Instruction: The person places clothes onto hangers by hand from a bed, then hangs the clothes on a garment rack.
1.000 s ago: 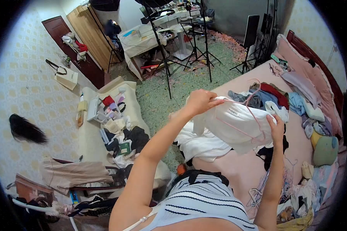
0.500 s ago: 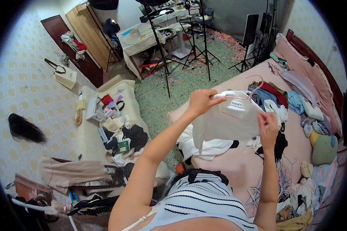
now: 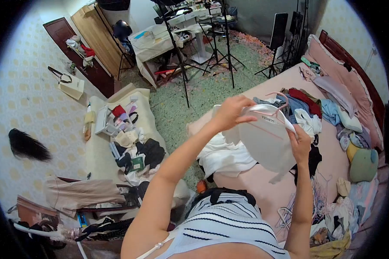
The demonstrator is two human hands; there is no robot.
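Grasping the white top (image 3: 267,149) with left hand (image 3: 234,113) and right hand (image 3: 301,142) above the left edge of the bed (image 3: 263,192); perhaps risking dropping the pink hanger (image 3: 286,101) by overstretching the neckline (image 3: 286,119).

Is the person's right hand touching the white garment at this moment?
Touching. The head view shows the right hand gripping the white garment at its edge, with the fabric's rim meeting the fingertips and no gap between.

1 paper bag (image 3: 71,87) and 1 black tuft (image 3: 28,144), possibly a hairpiece, are hung on the patterned wall (image 3: 26,95); frilled pink bedding (image 3: 332,62) is propped against the wooden headboard (image 3: 354,64).
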